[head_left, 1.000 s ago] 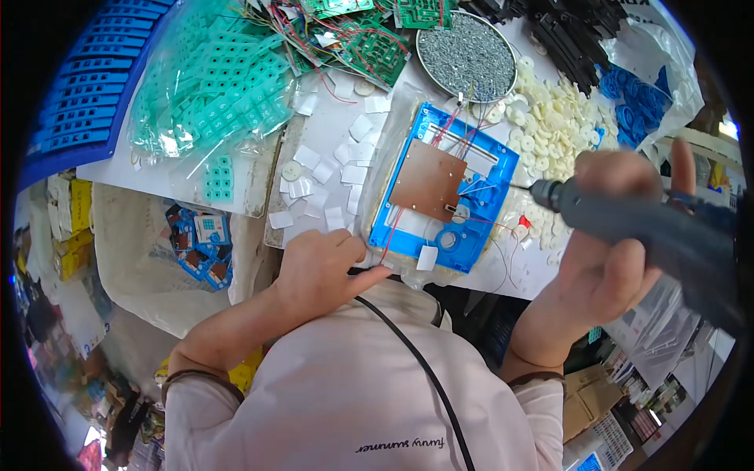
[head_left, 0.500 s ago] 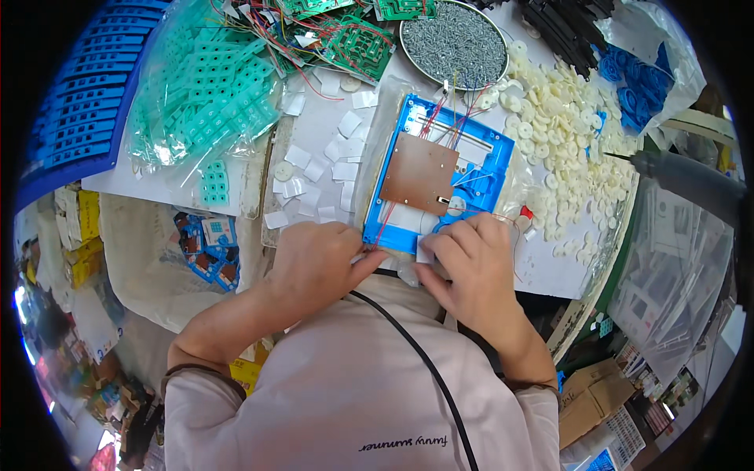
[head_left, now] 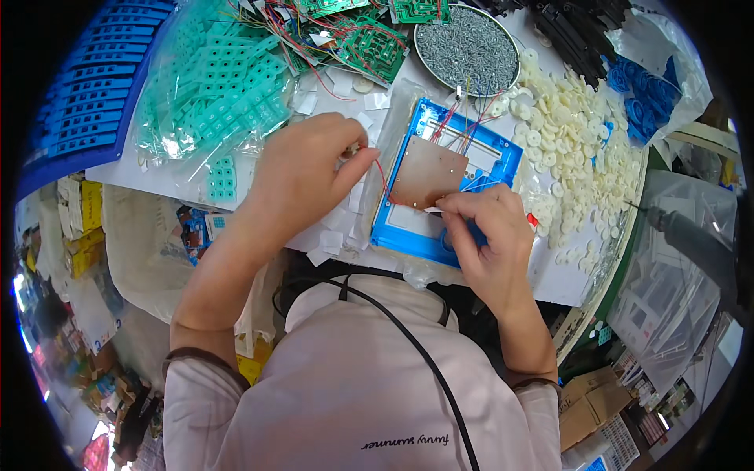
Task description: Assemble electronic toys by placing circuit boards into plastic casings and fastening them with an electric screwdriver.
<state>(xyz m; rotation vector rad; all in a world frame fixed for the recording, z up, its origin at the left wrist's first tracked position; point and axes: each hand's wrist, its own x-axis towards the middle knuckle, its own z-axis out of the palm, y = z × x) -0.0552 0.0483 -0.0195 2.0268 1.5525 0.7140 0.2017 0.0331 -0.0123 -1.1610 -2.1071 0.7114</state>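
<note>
A blue plastic housing [head_left: 412, 241] lies open-side up, with a brown circuit board [head_left: 430, 174] inside it and thin red and blue wires running from its upper part. My left hand [head_left: 306, 177] is raised just left of the housing. Its thumb and forefinger pinch a red wire [head_left: 382, 174] that runs down to the board's left edge; a small pale bit shows between the curled fingers. My right hand [head_left: 496, 231] rests over the housing's lower right. Between its fingertips, at the board's lower edge, is a small white piece [head_left: 433, 209].
White paper squares [head_left: 331, 241] lie left of the housing. Behind stand a round tray of screws [head_left: 467, 49] and green circuit boards [head_left: 373, 49]. Cream plastic discs [head_left: 577, 149] spread to the right, near a dark pointed tool [head_left: 691, 239]. Bagged turquoise keypads [head_left: 228, 102] lie left.
My left hand has risen from the housing's lower edge, drawing the red wire up and left. My right hand has moved from the lower edge to the board's edge.
</note>
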